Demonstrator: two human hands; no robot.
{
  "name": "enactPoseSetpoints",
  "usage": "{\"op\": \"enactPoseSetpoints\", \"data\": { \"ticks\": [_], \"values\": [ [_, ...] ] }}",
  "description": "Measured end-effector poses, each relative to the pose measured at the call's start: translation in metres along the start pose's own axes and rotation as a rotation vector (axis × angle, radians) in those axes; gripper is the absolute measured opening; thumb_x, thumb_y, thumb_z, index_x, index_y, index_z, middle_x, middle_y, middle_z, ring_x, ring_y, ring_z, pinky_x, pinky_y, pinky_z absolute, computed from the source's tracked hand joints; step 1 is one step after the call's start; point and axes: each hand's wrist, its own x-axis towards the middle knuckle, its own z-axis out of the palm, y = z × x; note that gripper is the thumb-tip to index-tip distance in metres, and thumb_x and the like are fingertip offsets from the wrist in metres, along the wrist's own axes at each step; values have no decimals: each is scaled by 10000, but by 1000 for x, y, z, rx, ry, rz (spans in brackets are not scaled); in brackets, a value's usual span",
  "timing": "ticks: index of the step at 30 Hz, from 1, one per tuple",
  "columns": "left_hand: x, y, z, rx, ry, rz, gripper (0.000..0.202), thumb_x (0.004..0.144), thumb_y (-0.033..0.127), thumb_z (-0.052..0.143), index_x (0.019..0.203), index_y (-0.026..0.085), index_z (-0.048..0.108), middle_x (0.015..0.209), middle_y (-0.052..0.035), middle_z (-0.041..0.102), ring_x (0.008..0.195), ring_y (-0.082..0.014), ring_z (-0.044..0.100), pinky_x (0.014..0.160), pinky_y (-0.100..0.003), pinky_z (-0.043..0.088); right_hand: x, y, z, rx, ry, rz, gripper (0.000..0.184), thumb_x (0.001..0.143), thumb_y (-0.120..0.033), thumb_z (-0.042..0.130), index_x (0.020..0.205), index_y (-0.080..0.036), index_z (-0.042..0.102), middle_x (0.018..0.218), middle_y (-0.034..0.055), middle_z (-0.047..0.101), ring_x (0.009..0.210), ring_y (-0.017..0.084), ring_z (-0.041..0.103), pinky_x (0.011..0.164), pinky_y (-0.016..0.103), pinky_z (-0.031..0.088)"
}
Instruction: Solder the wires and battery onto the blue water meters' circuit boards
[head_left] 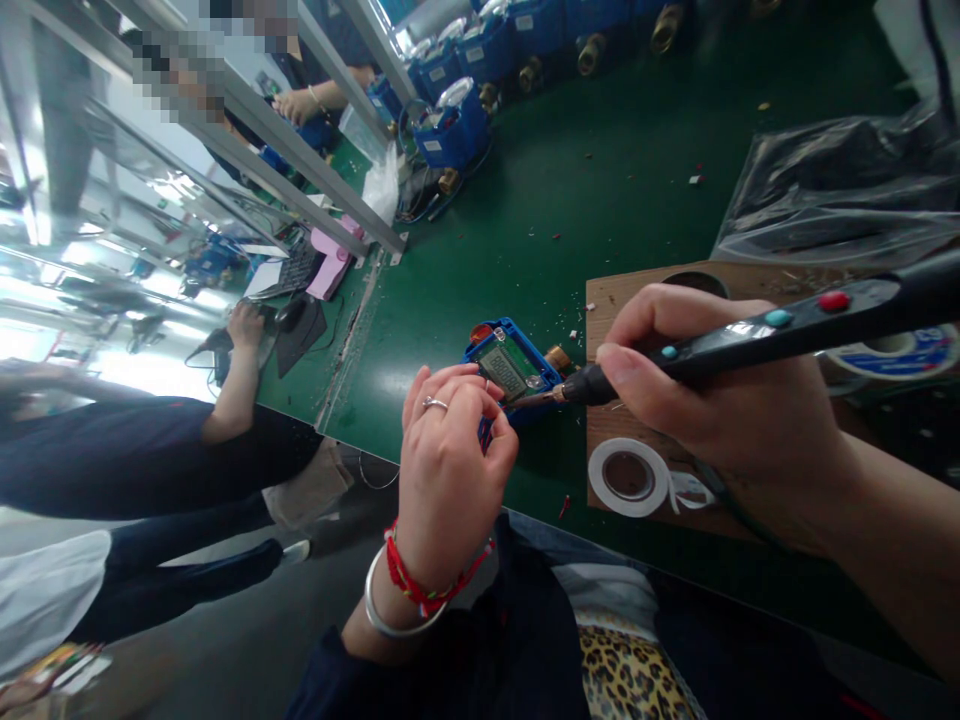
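Note:
A soldering iron (750, 335) with a black handle and coloured buttons is held pen-like in my right hand (720, 400). Its tip reaches left to the near edge of an opened blue water meter (517, 345), where a green circuit board and a small display (504, 372) show. My left hand (456, 450), wearing a ring, is bent over the meter's near left side with thumb and fingers drawn together. Thin red and dark wires (486, 432) show beside those fingers. What the fingertips pinch, if anything, is hidden.
Under my right hand lies a cardboard sheet (604, 300) with a white tape roll (628, 477) and a solder spool (892, 350). Black plastic bags (840, 190) lie behind. More blue meters (450, 130) line the far side. A co-worker's hand (246, 325) rests by a mouse, left.

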Motion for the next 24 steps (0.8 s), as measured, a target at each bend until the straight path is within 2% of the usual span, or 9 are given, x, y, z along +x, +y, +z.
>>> {"op": "enactPoseSetpoints", "data": {
  "ticks": [4, 10, 15, 18, 24],
  "values": [
    [1, 0, 0, 1, -4, 0, 115, 808, 96, 540, 755, 197, 527, 935, -37, 663, 1085, -213, 597, 1108, -483, 357, 0, -1, 0, -2, -4, 10, 192, 824, -151, 575, 654, -189, 495, 572, -37, 486, 494, 71, 413, 479, 242, 344],
    [2, 1, -1, 0, -1, -1, 117, 802, 92, 542, 754, 197, 529, 933, -35, 666, 1080, -212, 600, 1121, -497, 339, 0, -1, 1, -9, -3, 28, 210, 843, -212, 576, 652, -214, 488, 555, -32, 500, 475, 92, 413, 458, 266, 334],
    [1, 0, 0, -1, -7, -8, 112, 811, 98, 538, 756, 196, 533, 936, -40, 665, 1075, -211, 602, 1092, -479, 376, 1, -3, -1, -10, 8, 14, 207, 834, -177, 561, 646, -203, 478, 548, -44, 477, 478, 73, 406, 468, 245, 334],
    [0, 0, 0, 1, -6, -4, 111, 814, 99, 543, 755, 193, 532, 936, -42, 664, 1078, -209, 600, 1109, -478, 355, 1, -2, -2, -8, 28, -5, 199, 834, -171, 566, 653, -193, 488, 541, -51, 469, 471, 59, 395, 466, 229, 331],
    [1, 0, 0, 0, -2, -3, 112, 816, 105, 542, 754, 197, 528, 936, -37, 663, 1073, -210, 604, 1098, -477, 369, 0, -1, -1, -1, -4, -9, 200, 824, -138, 573, 649, -185, 487, 562, -43, 481, 488, 59, 411, 467, 225, 329]
  ]
}}
